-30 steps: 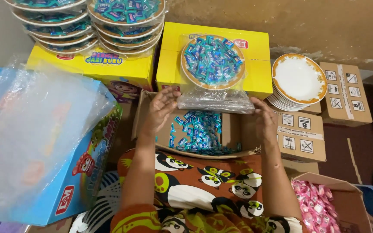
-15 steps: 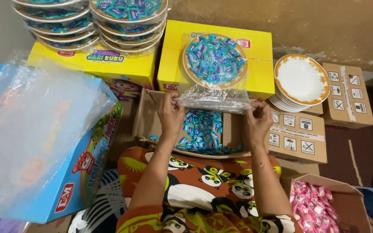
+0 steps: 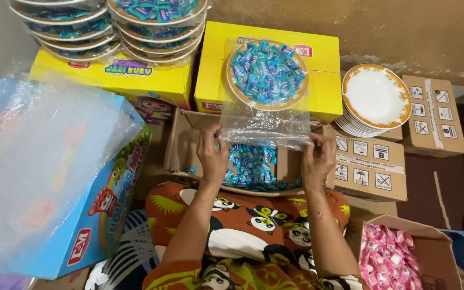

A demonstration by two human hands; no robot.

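Head view, looking down over the lap. Left hand [image 3: 212, 153] and right hand [image 3: 318, 157] both closed, each pinching one side of the open end of a clear plastic bag [image 3: 267, 115]. Inside the bag: a gold-rimmed plate [image 3: 267, 73] heaped with blue-wrapped candies, resting on top of a yellow carton [image 3: 318, 64]. The bag's mouth hangs slack and crinkled between the fingers, toward the person. Just below the hands, an open cardboard box [image 3: 181, 147] with more loose blue candies. Stack of already bagged, filled plates [image 3: 159, 21] at upper left on a second yellow carton; a stack of empty plates [image 3: 376, 99] to the right on brown cartons. Box of pink candies [image 3: 388, 258] at lower right; blue carton under plastic sheeting [image 3: 55, 177] at left. Judged step: bagging one filled plate, with the mouth not yet closed. The next move likely calls for gathering the slack evenly while keeping the plate level so the heap does not slide.
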